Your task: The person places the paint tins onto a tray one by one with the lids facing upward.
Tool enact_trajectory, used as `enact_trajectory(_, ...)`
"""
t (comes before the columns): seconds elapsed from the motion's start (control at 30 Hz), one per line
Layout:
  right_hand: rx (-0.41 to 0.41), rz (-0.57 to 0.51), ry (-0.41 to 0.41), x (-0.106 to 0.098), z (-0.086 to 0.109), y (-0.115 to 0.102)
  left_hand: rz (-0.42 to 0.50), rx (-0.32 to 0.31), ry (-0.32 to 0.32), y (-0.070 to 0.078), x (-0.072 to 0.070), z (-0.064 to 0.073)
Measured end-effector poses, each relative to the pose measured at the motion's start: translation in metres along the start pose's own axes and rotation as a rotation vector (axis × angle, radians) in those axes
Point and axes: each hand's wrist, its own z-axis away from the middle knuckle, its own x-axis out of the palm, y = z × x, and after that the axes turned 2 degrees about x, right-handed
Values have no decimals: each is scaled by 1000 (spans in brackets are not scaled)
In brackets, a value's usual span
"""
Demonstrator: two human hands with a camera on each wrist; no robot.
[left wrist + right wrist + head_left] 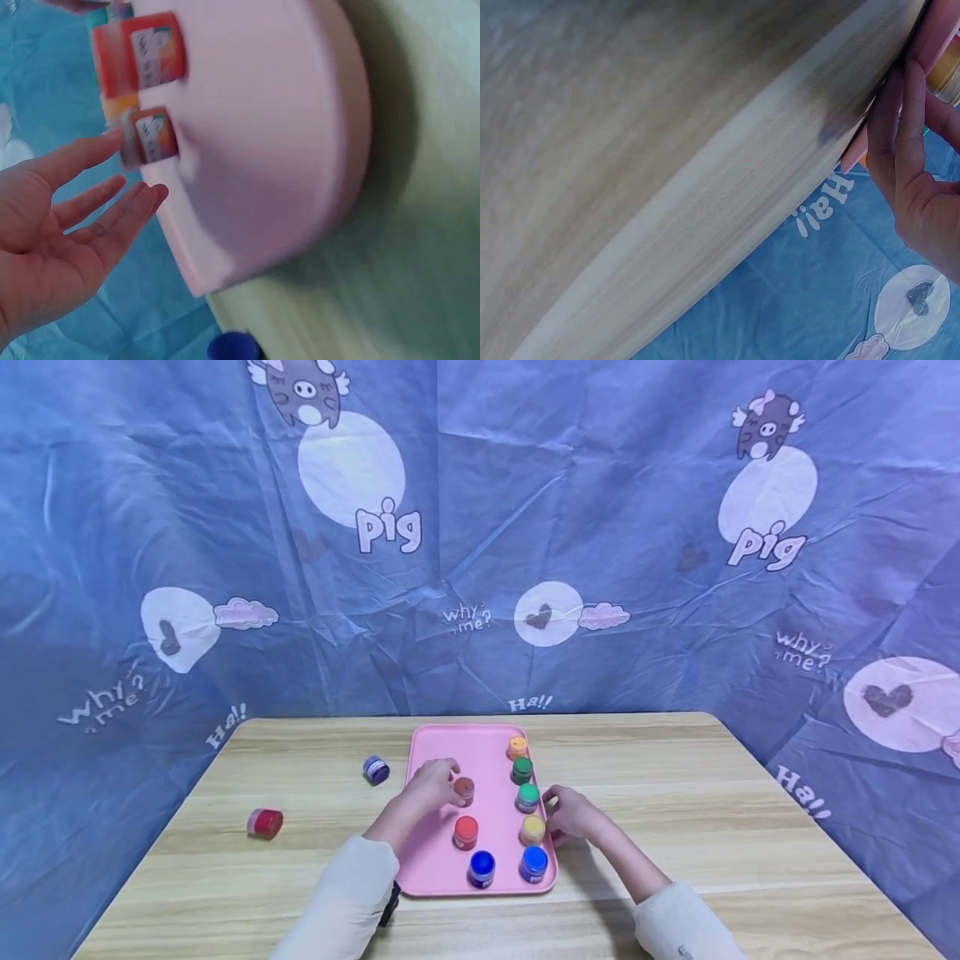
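A pink tray (491,881) lies on the wooden table with several small paint jars on it. My left hand (433,783) is over its left half, at a brown paint jar (464,790). In the left wrist view one fingertip touches that jar's lid, while the other fingers (124,217) stay spread and apart from it. A red-orange paint jar (466,832) stands just nearer. My right hand (573,814) holds the tray's right rim beside a yellow jar (533,830) and a light green jar (528,797); in the right wrist view its fingers lie against both sides of the rim.
Dark green (522,769) and orange (517,747) jars stand farther back in the right column. Two blue jars, one darker (482,868) and one lighter (534,864), stand near the front edge. Left of the tray, a purple jar (377,769) and a crimson jar (266,822) lie tipped over.
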Motion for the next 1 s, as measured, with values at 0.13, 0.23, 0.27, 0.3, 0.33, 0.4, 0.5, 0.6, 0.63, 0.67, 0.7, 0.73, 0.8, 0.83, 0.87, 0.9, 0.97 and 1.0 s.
enact_trajectory(0.13,-2,-3,1,0,0,0,20,33,37,-8,-16,6)
enact_trajectory(0.23,-8,-4,0,0,0,0,29,37,67,-16,-31,12)
enact_trajectory(0.27,-8,-4,0,0,-1,0,23,30,75,-18,-36,14)
enact_trajectory(0.3,-9,-5,-1,0,-1,0,14,28,85,-21,-41,16)
enact_trajectory(0.33,-9,-5,-1,0,-1,0,9,26,97,-25,-46,18)
enact_trajectory(0.4,-6,-6,-2,0,-1,0,-14,27,126,-32,-56,24)
enact_trajectory(0.5,-3,-14,-2,0,-2,0,-31,22,164,-43,-71,33)
enact_trajectory(0.6,-1,-26,-3,0,-2,0,-6,-13,172,-52,-84,44)
enact_trajectory(0.63,-1,-30,-4,0,-2,1,-6,-20,175,-55,-88,49)
enact_trajectory(0.67,-1,-34,-6,0,-2,1,-8,-25,177,-59,-92,53)
enact_trajectory(0.7,0,-37,-8,0,-2,1,-8,-25,175,-62,-96,57)
enact_trajectory(0.73,-1,-38,-10,0,-2,1,-13,-25,179,-66,-99,62)
enact_trajectory(0.8,0,-37,-9,0,-1,0,-39,-21,189,-73,-104,71)
enact_trajectory(0.83,0,-35,-10,0,-1,0,-60,-19,195,-76,-107,76)
enact_trajectory(0.87,1,-31,-10,0,-1,0,-73,-25,198,-80,-110,80)
enact_trajectory(0.9,0,-24,-11,0,-1,0,-87,-35,199,-83,-112,83)
enact_trajectory(0.97,0,-15,-9,-1,0,0,-108,-69,201,-88,-117,91)
enact_trajectory(1.0,1,-13,-10,-1,0,-1,-119,-90,199,-91,-119,94)
